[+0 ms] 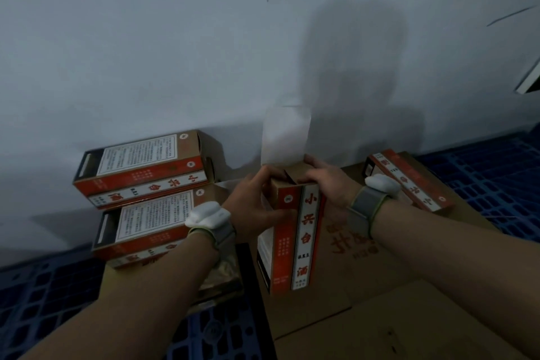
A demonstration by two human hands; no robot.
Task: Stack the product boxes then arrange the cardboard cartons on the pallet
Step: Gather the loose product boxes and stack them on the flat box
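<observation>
Hands (254,202) (324,181) curled around upright product box (295,237)

A blue plastic pallet (496,172) with a grid top carries everything; its bare grid shows at far right, at lower left and between the forearms at the bottom edge. Brown cartons (380,266) lie flat on it, covering the middle and right, one printed with red characters, another (409,327) overlapping nearest the camera. At left a further carton (117,275) lies on the pallet under two stacked boxes (143,184). Beside it sits something with a crinkled clear wrapping (225,269), too dim to identify. The pallet meets a pale wall (175,52) at the back.
</observation>
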